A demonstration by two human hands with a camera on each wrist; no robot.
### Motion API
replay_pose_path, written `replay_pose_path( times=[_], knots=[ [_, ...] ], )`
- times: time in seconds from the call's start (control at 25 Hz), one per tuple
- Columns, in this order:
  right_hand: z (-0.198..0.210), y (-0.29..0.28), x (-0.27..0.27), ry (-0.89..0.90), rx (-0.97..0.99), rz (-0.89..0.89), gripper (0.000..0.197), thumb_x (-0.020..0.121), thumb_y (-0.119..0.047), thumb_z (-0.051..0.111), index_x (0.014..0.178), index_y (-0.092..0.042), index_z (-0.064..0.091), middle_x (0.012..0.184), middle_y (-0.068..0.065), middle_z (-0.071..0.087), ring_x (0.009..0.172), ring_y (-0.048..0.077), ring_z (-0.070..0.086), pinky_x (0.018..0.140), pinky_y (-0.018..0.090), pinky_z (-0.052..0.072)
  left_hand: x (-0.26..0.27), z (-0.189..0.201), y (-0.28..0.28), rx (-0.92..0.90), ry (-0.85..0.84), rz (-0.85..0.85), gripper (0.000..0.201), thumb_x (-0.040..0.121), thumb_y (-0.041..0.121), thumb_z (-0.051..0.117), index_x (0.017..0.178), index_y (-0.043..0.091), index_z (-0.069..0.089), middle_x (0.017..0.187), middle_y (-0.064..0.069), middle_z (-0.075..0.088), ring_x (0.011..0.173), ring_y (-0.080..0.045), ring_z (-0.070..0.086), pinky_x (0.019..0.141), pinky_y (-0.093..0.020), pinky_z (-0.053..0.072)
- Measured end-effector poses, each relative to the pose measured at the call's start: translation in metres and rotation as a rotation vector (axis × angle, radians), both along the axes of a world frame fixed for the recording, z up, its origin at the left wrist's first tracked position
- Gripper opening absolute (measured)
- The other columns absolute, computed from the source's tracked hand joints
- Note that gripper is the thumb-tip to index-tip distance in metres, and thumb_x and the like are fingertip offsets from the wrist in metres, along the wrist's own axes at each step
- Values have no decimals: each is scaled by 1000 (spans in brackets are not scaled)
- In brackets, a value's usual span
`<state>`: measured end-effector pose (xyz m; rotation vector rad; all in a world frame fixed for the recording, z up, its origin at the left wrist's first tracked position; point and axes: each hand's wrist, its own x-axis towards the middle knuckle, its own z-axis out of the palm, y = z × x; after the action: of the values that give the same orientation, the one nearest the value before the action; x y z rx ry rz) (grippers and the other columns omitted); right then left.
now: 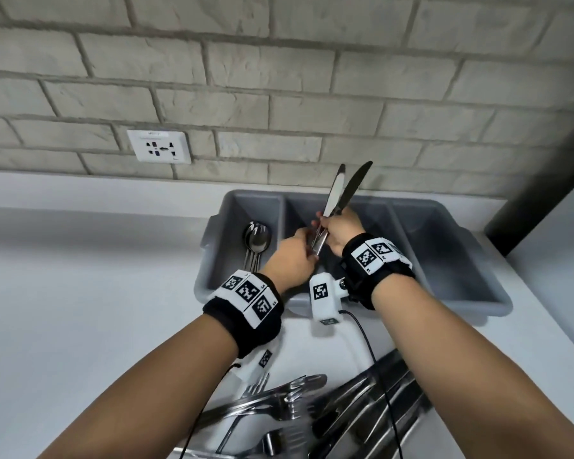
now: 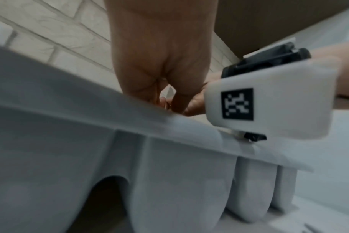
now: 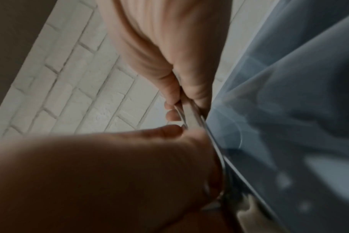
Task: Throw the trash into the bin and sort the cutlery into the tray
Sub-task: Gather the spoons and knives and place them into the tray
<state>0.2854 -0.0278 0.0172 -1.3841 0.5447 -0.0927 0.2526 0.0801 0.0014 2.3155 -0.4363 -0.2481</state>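
The left hand (image 1: 292, 256) curls round the handle ends of two knives (image 1: 340, 200) above the grey tray's (image 1: 444, 293) middle compartment; the right hand (image 1: 340, 231) grips them higher up. Their blades splay upward toward the brick wall (image 1: 279, 77). Spoons (image 1: 256, 241) lie in the left compartment.

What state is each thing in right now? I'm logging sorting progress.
Two steel table knives: held upright, blades up, over the tray's middle compartment.
Left hand: grips the knife handles' lower ends.
Right hand: grips the handles higher up.
Grey plastic three-compartment tray: left compartment holds steel spoons; right compartment empty.
Steel forks: unsorted on the counter.
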Motion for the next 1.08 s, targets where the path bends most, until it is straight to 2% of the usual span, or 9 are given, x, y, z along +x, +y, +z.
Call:
replay_pose_path(
  times=[0.2,0.36,0.48,0.52,0.6,0.68,0.84,1.0,1.08],
  knots=[
    [-4,1,-1,317,-166,172,36,92,6,37,62,-13,39,68,2,40,78,23,49,91,38,48,-1,-16,-6,58,48,-10,62,82,17,64,135,3,36,126,-17,59,119,-32,55,97,-37,46],
    [3,1,-10,367,-523,386,32,93,-6,45,61,-14,44,86,9,55,70,18,57,82,33,54,4,-21,-9,143,50,-27,61,82,24,64,133,2,39,130,-18,57,122,-33,53,99,-36,43],
    [1,2,-8,454,-687,498,29,91,-6,47,63,-9,52,107,19,67,96,34,66,93,41,53,9,-21,-11,205,60,-59,56,85,28,60,132,2,41,130,-17,57,121,-34,53,97,-35,43],
    [0,0,-9,462,-723,550,27,90,-6,48,63,-10,52,100,18,69,93,33,66,90,41,55,11,-22,-11,229,69,-71,53,87,30,58,130,3,44,129,-17,58,120,-34,54,96,-34,44],
    [0,-4,-12,478,-750,596,27,89,-7,48,62,-13,50,61,8,68,66,22,63,64,27,57,16,-22,-13,325,89,-120,42,90,29,53,122,2,54,124,-17,62,114,-33,58,92,-33,46],
    [1,-6,-18,552,-732,585,29,89,-7,45,61,-9,53,31,3,56,36,16,55,39,13,44,19,-21,-17,431,128,-163,36,92,23,49,114,-2,60,120,-19,64,111,-34,60,91,-35,47],
    [1,-5,-24,558,-636,570,29,89,-6,40,66,-1,57,39,10,60,29,20,53,37,19,45,15,-9,-19,508,116,-169,38,96,20,43,115,-7,60,123,-23,61,115,-35,57,95,-35,44],
    [17,-3,-46,472,-551,522,27,93,-4,37,69,-4,49,65,13,54,58,28,56,59,39,51,3,12,-7,264,15,2,34,92,10,45,118,-2,62,128,-20,60,120,-31,55,101,-33,42],
    [26,-8,-67,322,-563,469,23,93,-1,41,73,-10,49,67,10,52,60,26,55,59,40,51,-11,24,-2,86,-12,75,32,87,7,50,117,1,62,125,-17,63,118,-28,57,99,-28,43]
  ],
)
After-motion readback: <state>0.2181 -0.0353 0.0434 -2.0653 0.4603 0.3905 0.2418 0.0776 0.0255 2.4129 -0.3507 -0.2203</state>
